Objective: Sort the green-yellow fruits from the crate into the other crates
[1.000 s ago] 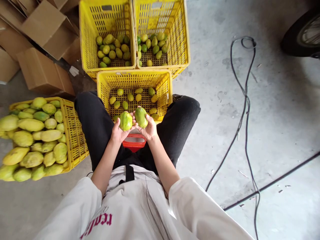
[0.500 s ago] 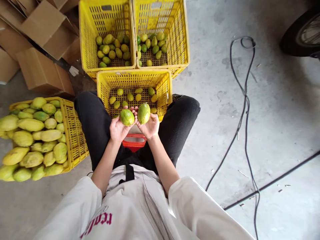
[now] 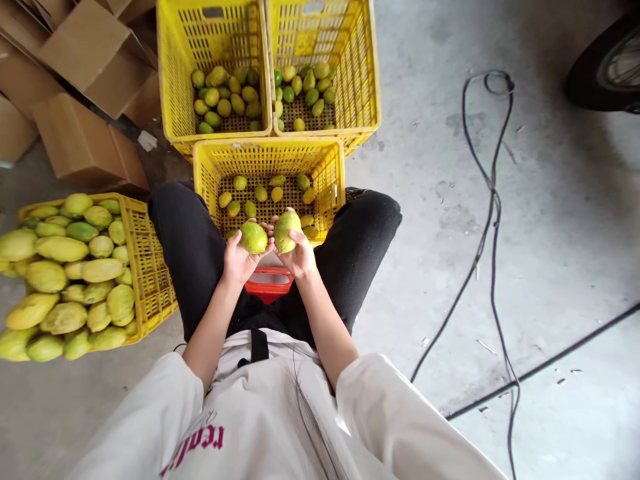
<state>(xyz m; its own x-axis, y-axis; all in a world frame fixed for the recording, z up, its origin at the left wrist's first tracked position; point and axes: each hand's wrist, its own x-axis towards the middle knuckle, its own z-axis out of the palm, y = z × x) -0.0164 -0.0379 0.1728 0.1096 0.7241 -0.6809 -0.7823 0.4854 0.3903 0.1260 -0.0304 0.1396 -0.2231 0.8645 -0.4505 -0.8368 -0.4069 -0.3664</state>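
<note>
My left hand (image 3: pixel 240 262) cradles a rounded, glossy green-yellow fruit (image 3: pixel 254 238), with the thumb along its left side. In my right hand (image 3: pixel 301 257) lies a slightly longer, paler green-yellow fruit (image 3: pixel 287 231), and the thumb presses across its face. The two hands are side by side, their fingertips almost meeting. They are over the near edge of a yellow plastic crate (image 3: pixel 270 145) standing between my knees. Several smaller-looking green and yellow fruits (image 3: pixel 261 193) are spread on that crate's floor. The fruits' exact kind is unclear.
Two more yellow crates (image 3: pixel 220 137) (image 3: pixel 327 130) stand behind, holding similar fruit. At left, a yellow crate (image 3: pixel 150 267) is heaped with larger-looking fruit. Cardboard boxes (image 3: pixel 85 143) lie upper left. A red handled object (image 3: pixel 269 288) is below my hands. A black cable (image 3: pixel 493 193) and a wheel (image 3: pixel 600 67) are right.
My right thumb has moved from beside its fruit onto its face, and that fruit appears turned. The left fruit has shifted slightly and shows a different patch of skin.
</note>
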